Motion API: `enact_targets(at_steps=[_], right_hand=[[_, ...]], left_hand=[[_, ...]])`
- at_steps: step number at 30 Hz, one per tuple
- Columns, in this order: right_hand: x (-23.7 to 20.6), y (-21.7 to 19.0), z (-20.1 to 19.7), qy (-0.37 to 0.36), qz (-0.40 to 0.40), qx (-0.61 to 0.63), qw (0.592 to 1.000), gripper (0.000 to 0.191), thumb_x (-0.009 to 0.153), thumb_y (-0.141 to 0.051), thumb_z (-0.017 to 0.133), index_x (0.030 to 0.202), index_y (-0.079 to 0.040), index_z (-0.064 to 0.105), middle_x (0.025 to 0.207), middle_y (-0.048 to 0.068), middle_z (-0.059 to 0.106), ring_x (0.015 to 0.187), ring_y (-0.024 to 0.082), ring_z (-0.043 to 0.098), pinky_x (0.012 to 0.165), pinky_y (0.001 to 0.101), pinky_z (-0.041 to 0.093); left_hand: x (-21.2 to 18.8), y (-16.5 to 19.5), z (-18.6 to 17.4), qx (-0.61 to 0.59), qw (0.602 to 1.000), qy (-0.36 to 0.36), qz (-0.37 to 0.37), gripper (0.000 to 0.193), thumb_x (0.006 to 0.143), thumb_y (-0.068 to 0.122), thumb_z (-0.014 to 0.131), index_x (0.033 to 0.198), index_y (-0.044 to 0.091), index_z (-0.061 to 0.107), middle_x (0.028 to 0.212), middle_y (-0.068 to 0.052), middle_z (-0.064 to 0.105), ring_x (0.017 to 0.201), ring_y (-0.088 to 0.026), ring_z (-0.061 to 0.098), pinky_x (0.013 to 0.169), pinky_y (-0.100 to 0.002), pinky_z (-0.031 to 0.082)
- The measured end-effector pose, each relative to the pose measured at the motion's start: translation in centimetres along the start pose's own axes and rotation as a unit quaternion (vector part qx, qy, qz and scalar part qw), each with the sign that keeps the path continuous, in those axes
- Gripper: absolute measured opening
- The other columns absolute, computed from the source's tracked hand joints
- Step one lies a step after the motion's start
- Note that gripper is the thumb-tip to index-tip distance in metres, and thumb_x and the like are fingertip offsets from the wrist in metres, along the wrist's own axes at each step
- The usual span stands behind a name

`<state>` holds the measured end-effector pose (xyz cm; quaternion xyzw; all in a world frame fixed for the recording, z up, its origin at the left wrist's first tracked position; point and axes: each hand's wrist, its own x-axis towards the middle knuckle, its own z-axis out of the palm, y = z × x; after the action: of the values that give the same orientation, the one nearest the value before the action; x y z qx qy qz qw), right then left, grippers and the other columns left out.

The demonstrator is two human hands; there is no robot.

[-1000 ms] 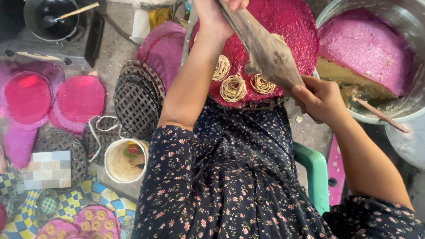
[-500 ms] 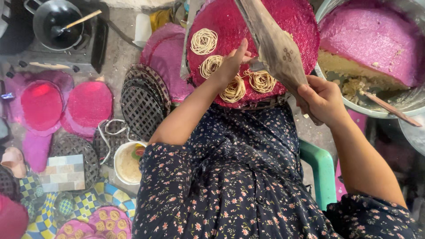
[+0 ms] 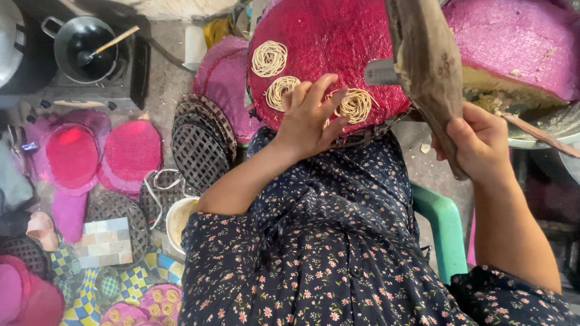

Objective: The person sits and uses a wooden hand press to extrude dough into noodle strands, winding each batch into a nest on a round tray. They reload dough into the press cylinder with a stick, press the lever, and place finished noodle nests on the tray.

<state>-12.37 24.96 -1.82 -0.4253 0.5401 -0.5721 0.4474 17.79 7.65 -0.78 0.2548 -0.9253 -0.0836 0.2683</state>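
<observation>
Step in hand, as I read it: laying noodle coils onto the round magenta woven mat (image 3: 338,48) propped on the person's lap.

Left hand (image 3: 308,118) rests fingers spread, open, on the mat's near edge, fingertips touching the coil nearest the lap; it grasps nothing. Right hand (image 3: 480,148) is clenched around the lower end of a brown wooden noodle press (image 3: 426,66), nozzle over the mat's right edge.

Count on the mat: three noodle coils (image 3: 269,58), one upper left, two along the near edge. Most of the mat's far side is bare.

Next move, my guess: needs the left hand clear of the coils, the press aimed at bare mat, and the mat steadied.

Elsewhere: one metal basin (image 3: 544,130) with dough under a pink cover at right, one black pot (image 3: 84,45) with a spoon on the floor top left, at least two more pink mats (image 3: 130,151) and a dark woven stack (image 3: 199,145) on the floor at left.
</observation>
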Motion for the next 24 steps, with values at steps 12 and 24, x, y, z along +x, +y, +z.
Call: enact_targets(at_steps=[12, 24], right_hand=[[2.2, -4.1, 6.1, -0.056, 0.022, 0.005, 0.998, 0.048, 0.108, -0.041, 0.05, 0.12, 0.004, 0.06, 0.081, 0.014, 0.067, 0.058, 0.02, 0.062, 0.054, 0.0318, 0.051], [3.8, -16.0, 10.8, -0.059, -0.414, -0.583, 0.697, 0.041, 0.083, -0.018, 0.074, 0.113, 0.007, 0.061, 0.095, 0.019, 0.06, 0.091, 0.034, 0.059, 0.084, 0.0523, 0.051]], left_hand=[[10.5, 2.4, -0.9, -0.039, 0.996, 0.082, -0.025, 0.041, 0.084, 0.033, 0.076, 0.107, 0.001, 0.066, 0.103, -0.015, 0.07, 0.099, -0.031, 0.067, 0.094, -0.047, 0.049], [10.9, 5.5, 1.9, -0.288, 0.892, -0.218, 0.27, 0.023, 0.078, 0.018, 0.067, 0.099, 0.01, 0.073, 0.093, -0.014, 0.075, 0.085, -0.033, 0.074, 0.073, -0.043, 0.057]])
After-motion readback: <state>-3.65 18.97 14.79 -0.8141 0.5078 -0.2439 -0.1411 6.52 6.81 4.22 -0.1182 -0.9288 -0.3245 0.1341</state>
